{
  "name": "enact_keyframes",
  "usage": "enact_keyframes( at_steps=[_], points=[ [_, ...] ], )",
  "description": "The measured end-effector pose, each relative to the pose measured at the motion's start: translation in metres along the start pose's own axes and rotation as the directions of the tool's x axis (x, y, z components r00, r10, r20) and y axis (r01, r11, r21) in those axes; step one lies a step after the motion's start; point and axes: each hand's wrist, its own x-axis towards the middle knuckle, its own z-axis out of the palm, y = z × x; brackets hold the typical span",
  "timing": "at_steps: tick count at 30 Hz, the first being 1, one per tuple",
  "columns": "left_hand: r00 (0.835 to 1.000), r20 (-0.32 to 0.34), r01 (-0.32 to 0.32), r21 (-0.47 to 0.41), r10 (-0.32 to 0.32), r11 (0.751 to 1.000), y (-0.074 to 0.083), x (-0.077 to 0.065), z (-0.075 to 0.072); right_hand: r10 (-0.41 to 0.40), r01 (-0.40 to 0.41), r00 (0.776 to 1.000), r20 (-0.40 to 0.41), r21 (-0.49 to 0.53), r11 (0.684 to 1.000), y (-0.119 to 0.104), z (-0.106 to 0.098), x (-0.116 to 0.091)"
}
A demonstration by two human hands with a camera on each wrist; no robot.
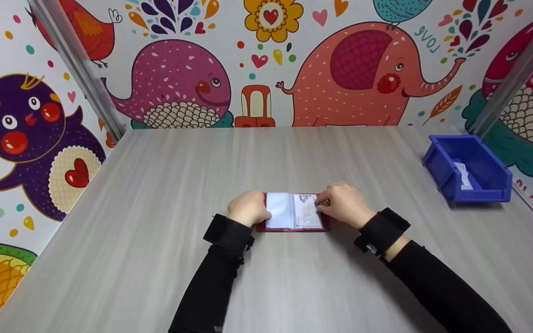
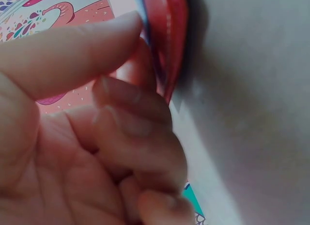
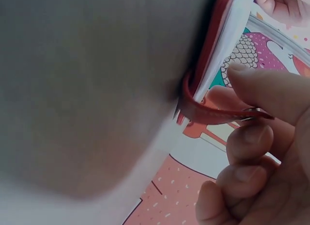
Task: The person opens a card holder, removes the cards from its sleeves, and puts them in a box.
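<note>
A red card holder lies spread open on the table, with clear sleeves inside. On its right side shows a white card with a dark emblem. My left hand grips the holder's left edge, thumb on the inside; in the left wrist view the thumb and curled fingers meet at the red cover. At the card's right edge, my right hand pinches with thumb and forefinger, other fingers curled. The right wrist view shows a red strap with a metal snap bending past these fingers.
A blue bin with white papers inside stands at the table's right side. Around the grey table rise walls with cartoon animals, and metal posts stand at the back corners.
</note>
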Motion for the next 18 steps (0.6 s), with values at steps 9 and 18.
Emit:
enact_keyframes(
  at_steps=[9, 18],
  points=[
    [1.0, 0.001, 0.014, -0.006, -0.014, 1.0, 0.0008, 0.0004, 0.0004, 0.0, 0.0, 1.0, -0.007, -0.024, 1.0, 0.0022, -0.0013, -0.0029],
    [1.0, 0.004, 0.015, -0.001, -0.015, 1.0, 0.001, 0.0001, 0.0002, -0.011, 0.011, 1.0, 0.001, -0.056, 0.998, -0.0003, -0.0005, -0.0026]
  ],
)
